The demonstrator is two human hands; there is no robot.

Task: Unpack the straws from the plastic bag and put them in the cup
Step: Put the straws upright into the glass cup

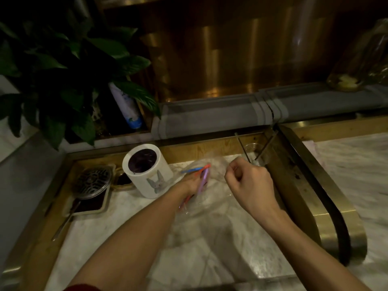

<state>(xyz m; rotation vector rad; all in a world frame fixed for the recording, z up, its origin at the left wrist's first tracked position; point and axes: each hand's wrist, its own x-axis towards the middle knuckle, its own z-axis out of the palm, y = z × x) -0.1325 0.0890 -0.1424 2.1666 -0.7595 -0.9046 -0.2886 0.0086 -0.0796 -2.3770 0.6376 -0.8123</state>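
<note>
Clearly the unpacking is under way but not finished. The left hand [194, 181] is closed around a bundle of coloured straws [202, 175], purple, orange and blue, whose tips fan out just beyond its fingers while the lower ends trail back under the wrist. Around and beyond them lies the clear plastic bag [210, 164], crumpled and hard to trace in the dim light. The right hand [249, 183] is curled into a loose fist, apparently pinching the film near the bag's edge; what exactly sits between its fingers I cannot tell. Just past the right hand's knuckles stands a clear plastic cup [259, 153] with two dark straws already leaning in it. To the outside of the left hand stands a white roll with a rabbit print [147, 171].

The straws look very light, fairly stiff yet easily kinked, and smooth enough to slide against each other, so I would grip the bundle near its middle, firmly but without crushing. The bag is limp and slippery; hold its closed end.
</note>
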